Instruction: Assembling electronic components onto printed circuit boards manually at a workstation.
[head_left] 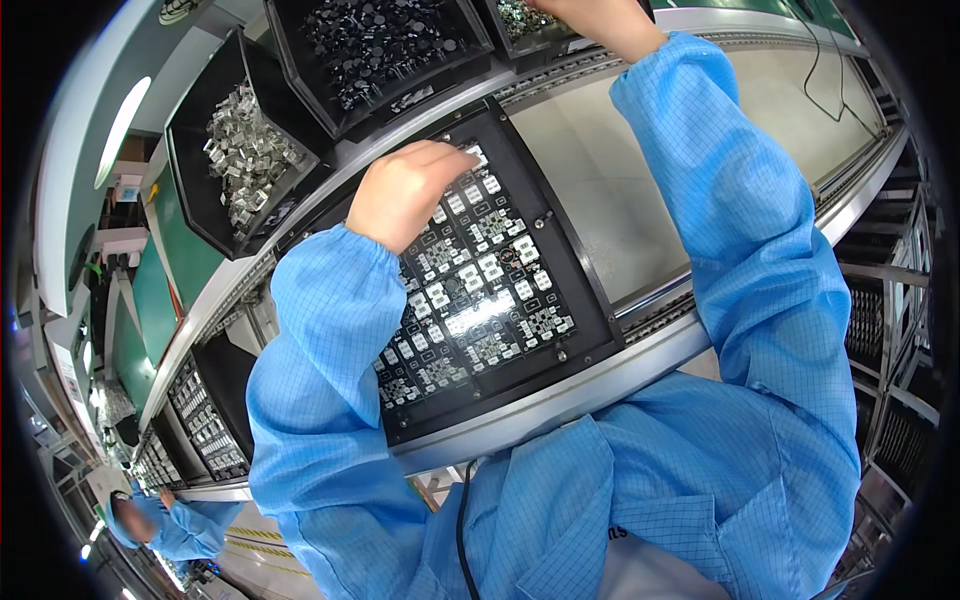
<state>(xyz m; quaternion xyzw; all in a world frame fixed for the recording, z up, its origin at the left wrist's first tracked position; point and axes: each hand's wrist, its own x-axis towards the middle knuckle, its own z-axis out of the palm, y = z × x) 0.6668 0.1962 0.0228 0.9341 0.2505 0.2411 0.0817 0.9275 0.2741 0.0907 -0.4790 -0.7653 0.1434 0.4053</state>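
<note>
A black frame [580, 275] on the conveyor holds a dark circuit board [455, 285] with rows of white and silver components. Over the board's far edge, my left hand [408, 192] is bent with its fingers together and the tips down at the components. Whatever those fingertips hold, if anything, is too small to make out. My right hand [612, 22] reaches to a black bin [545, 45] of small shiny metallic parts [522, 18] at the far side. Its fingers are mostly cut off by the picture's upper edge.
Beyond the conveyor stand a bin of black round-topped parts [375, 45] and a bin of silver metal parts [245, 160]. The conveyor's metal rail [540, 405] runs along my front. More framed boards [208, 420] lie further left, near a co-worker in blue [195, 525].
</note>
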